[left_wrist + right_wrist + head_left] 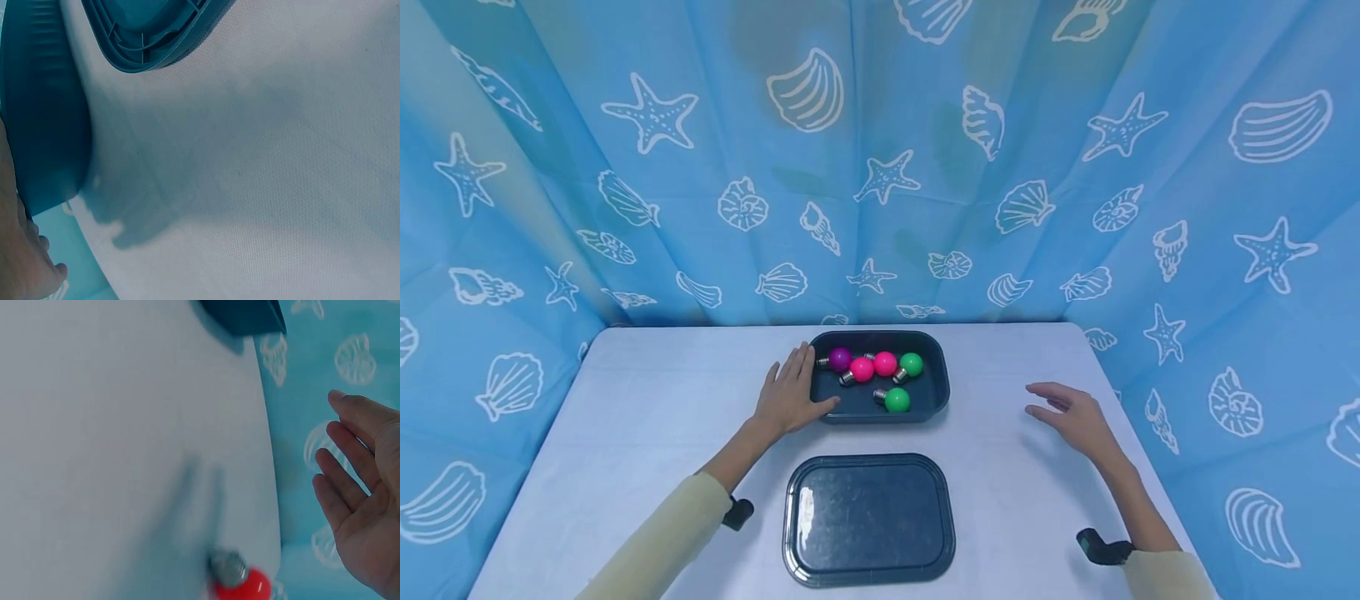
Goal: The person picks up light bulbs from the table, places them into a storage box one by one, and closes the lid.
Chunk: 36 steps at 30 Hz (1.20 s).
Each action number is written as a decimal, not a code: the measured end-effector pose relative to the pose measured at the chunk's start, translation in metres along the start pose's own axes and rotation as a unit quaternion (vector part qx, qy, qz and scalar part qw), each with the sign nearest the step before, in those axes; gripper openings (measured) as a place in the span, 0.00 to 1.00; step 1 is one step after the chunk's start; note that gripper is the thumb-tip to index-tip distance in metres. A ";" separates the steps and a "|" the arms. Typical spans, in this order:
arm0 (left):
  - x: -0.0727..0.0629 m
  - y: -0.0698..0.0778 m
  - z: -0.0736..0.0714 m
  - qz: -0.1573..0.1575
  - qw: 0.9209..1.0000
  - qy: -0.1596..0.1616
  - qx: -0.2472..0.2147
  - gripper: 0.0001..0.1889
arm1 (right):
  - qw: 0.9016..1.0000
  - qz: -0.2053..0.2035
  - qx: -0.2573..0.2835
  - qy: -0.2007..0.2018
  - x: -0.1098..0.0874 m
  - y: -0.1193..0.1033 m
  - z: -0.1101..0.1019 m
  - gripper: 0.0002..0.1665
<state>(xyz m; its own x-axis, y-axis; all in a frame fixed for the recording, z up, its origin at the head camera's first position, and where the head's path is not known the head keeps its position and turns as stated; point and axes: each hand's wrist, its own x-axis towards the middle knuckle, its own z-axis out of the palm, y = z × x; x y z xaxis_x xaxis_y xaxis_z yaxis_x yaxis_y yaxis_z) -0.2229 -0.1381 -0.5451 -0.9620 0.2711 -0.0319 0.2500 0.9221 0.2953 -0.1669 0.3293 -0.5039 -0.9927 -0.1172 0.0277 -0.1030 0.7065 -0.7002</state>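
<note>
In the box (936,379), one pink bulb's (885,363) base is partly hidden behind another pink bulb (861,369). Right of the box, a red bulb (247,587) blurs, cut off by the right wrist view's bottom edge.

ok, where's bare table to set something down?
Free: table left of left hand; between dark tray and right hand. Narrow strip: tray to lid. Crowded: tray, five light bulbs. Right wrist view shows a red bulb; exact spot unclear.
</note>
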 end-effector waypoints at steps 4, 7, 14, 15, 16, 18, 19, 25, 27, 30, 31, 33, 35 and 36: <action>0.000 0.000 0.000 0.000 1.000 0.000 0.002 0.56 | 0.998 0.050 -0.047 -0.004 -0.005 0.018 -0.016 0.34; 0.001 0.000 0.000 0.000 1.000 -0.002 0.004 0.56 | 0.994 0.085 -0.069 -0.015 -0.008 0.032 -0.026 0.42; 0.001 0.000 0.001 0.001 1.000 0.001 0.008 0.56 | 0.994 0.100 -0.032 -0.010 -0.011 0.069 -0.037 0.36; 0.001 0.000 0.001 0.001 1.000 0.000 0.008 0.56 | 0.994 0.103 -0.024 -0.011 -0.011 0.073 -0.038 0.35; 0.001 0.001 0.000 0.001 1.000 0.000 0.007 0.56 | 0.994 0.106 -0.017 -0.011 -0.011 0.076 -0.039 0.34; 0.001 0.001 0.000 0.001 1.000 0.000 0.009 0.56 | 0.993 0.115 -0.013 -0.009 -0.012 0.081 -0.041 0.33; 0.001 0.001 0.000 0.001 1.000 0.001 0.009 0.56 | 0.993 0.119 -0.014 -0.009 -0.012 0.083 -0.041 0.33; 0.000 0.001 -0.001 0.002 1.000 0.001 0.004 0.56 | 0.987 0.161 0.019 -0.013 -0.015 0.096 -0.044 0.37; 0.000 0.001 -0.002 0.001 1.000 0.000 0.005 0.56 | 0.983 0.176 0.045 -0.019 -0.015 0.101 -0.045 0.40; -0.001 0.002 -0.002 0.001 1.000 -0.003 0.007 0.56 | 0.980 0.190 0.064 -0.019 -0.017 0.105 -0.044 0.42; -0.001 0.002 -0.002 0.000 1.000 -0.003 0.008 0.56 | 0.979 0.192 0.065 -0.019 -0.017 0.105 -0.044 0.43; -0.001 0.002 -0.002 0.001 1.000 -0.003 0.010 0.56 | 0.979 0.192 0.069 -0.022 -0.018 0.105 -0.043 0.44; -0.001 0.003 -0.003 0.002 1.000 -0.002 0.009 0.56 | 0.979 0.191 0.072 -0.025 -0.020 0.105 -0.042 0.45; -0.001 0.003 -0.004 0.002 1.000 -0.001 0.008 0.56 | 0.978 0.192 0.071 -0.025 -0.020 0.105 -0.041 0.46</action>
<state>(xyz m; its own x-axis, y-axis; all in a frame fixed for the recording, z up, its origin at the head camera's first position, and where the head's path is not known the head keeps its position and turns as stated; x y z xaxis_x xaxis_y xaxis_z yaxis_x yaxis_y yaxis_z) -0.2213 -0.1369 -0.5409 -0.9607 0.2756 -0.0327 0.2559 0.9253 0.2799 -0.1602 0.4340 -0.5488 -0.9518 0.1012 -0.2896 0.2904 0.6012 -0.7445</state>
